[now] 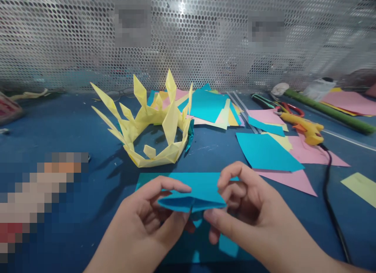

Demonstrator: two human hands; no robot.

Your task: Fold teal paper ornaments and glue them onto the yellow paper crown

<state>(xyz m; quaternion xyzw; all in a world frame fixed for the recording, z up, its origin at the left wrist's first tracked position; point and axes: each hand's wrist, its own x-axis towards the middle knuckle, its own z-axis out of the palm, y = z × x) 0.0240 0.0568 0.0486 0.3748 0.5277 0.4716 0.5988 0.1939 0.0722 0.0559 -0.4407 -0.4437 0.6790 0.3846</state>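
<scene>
Between my two hands is a folded piece of blue paper (192, 203), its layers parted into a flat pocket that faces me. My left hand (155, 214) grips its left end, thumb below and forefinger along the top. At the other end my right hand (243, 202) pinches the paper with the thumb underneath and the forefinger curled above. Under and behind the hands lies a larger blue sheet (202, 179), partly covered by them. Beyond it, to the left, stands a yellow folded-paper crown (155, 159) with tall pointed spikes and a darker blue piece on its right side.
A yellow glue gun (308, 130) with a black cord (327, 187) lies on the right among blue sheets (267, 153) and pink paper (296, 181). Stacked coloured paper (202, 102), pliers (293, 108) and a green rod (331, 110) sit near the perforated metal screen (188, 42).
</scene>
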